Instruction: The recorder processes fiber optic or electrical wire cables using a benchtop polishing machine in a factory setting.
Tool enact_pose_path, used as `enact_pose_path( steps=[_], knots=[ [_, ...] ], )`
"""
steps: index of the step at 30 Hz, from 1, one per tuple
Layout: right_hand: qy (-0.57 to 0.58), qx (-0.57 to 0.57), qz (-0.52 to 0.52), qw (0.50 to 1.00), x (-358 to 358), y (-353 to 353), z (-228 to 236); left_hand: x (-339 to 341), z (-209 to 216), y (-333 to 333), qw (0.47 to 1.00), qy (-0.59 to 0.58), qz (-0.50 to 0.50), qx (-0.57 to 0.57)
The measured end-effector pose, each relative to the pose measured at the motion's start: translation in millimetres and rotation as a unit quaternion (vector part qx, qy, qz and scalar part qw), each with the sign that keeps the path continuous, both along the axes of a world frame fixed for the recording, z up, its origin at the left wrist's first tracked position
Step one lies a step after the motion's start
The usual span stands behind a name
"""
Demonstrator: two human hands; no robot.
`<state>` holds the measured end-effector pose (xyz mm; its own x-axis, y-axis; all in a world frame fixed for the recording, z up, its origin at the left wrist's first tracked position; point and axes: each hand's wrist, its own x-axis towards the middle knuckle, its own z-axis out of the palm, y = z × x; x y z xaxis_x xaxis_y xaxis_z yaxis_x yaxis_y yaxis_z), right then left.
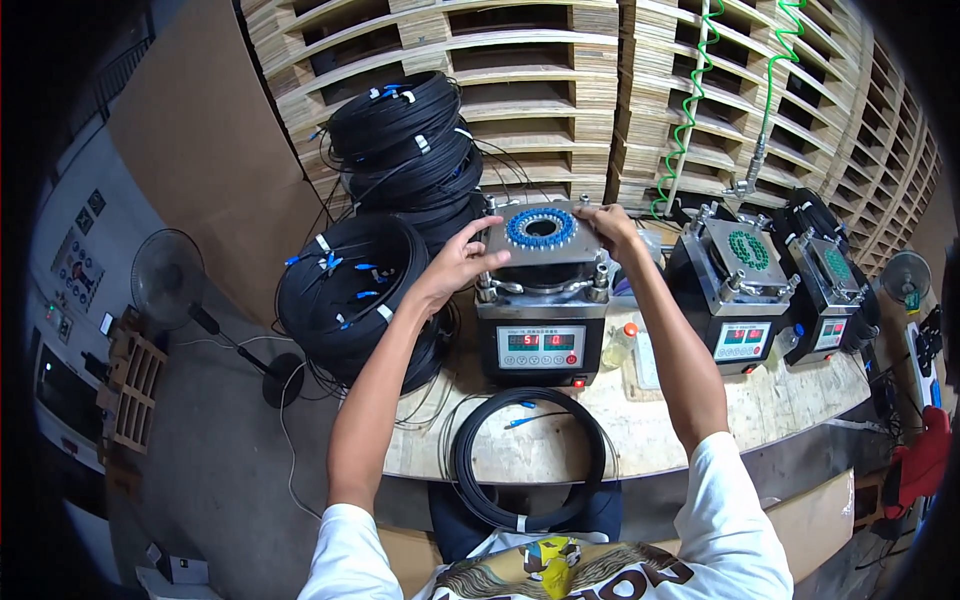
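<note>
A black box-shaped machine (541, 345) with two red number displays stands on the wooden bench. On top of it lies a square metal plate (545, 257) carrying a ring of blue connectors (540, 227). My left hand (462, 262) grips the plate's left edge. My right hand (607, 224) holds its far right corner. A coil of black cable (528, 455) with a blue connector lies on the bench just in front of the machine.
Stacks of black cable coils (352, 290) with blue ends sit left of the machine. Two similar machines (736, 285) with green connector rings stand to the right. A small bottle with an orange cap (622, 345) is beside the machine. Wooden pallets (520, 90) line the back; a fan (168, 277) stands left.
</note>
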<state>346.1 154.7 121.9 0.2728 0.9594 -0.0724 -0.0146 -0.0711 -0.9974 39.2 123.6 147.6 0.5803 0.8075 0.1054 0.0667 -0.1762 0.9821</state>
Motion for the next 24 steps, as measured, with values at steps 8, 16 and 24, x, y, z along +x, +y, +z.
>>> enact_pose_path(
  steps=[8, 16, 24],
  knots=[
    [0.085, 0.032, 0.056, 0.994, -16.3, -16.9, 95.6, 9.0, 18.8, 23.2, 0.962, 0.028, 0.150, 0.226],
    [-0.084, 0.074, -0.051, 0.992, -55.5, 20.5, 107.1, 14.1, -23.4, 49.5, 0.907, 0.128, 0.222, 0.334],
    [-0.177, 0.049, -0.052, 0.982, -68.6, 61.7, 83.6, 13.3, -54.0, 58.7, 0.901, 0.103, 0.260, 0.331]
  ],
)
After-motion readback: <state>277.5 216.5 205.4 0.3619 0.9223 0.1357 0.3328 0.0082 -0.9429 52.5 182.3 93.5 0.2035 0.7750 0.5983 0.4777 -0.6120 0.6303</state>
